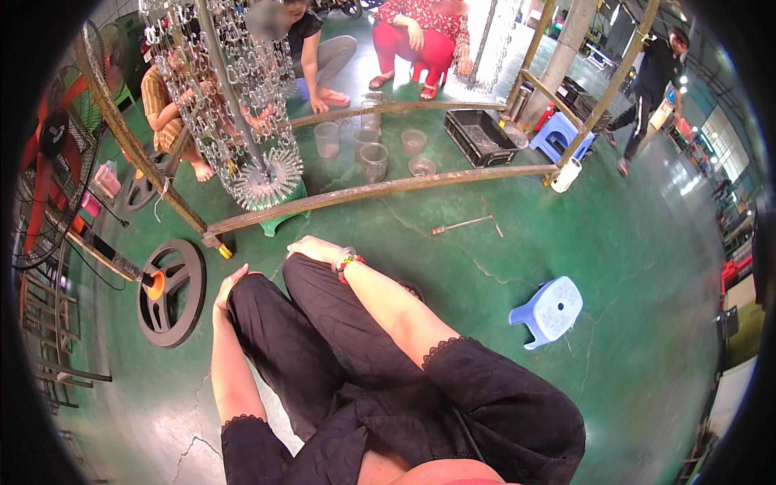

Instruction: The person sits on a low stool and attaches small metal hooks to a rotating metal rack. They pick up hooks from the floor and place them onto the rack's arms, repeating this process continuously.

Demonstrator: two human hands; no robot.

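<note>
My left hand [229, 293] rests against the side of my left knee, its fingers laid along the black trouser cloth [271, 323]. Over my right knee lies my right hand [317, 249], back upward, the fingertips partly out of sight. Beaded bracelets [347, 263] circle the right wrist. Both hands look open, and I see nothing held in either. Just beyond my knees runs the low bar of a wooden frame [388, 191]. Strands of small metal hooks [250, 89] hang at its left side, above a spiky metal cluster [268, 184] on a green stool [283, 220].
A blue stool [559, 309] stands on the green floor to my right, with a T-shaped metal rod [469, 225] farther off. Clear tubs [373, 162] and a black crate [480, 139] sit inside the frame. A fan [56, 137] and its wheel-shaped base [171, 293] stand left. Several people are beyond.
</note>
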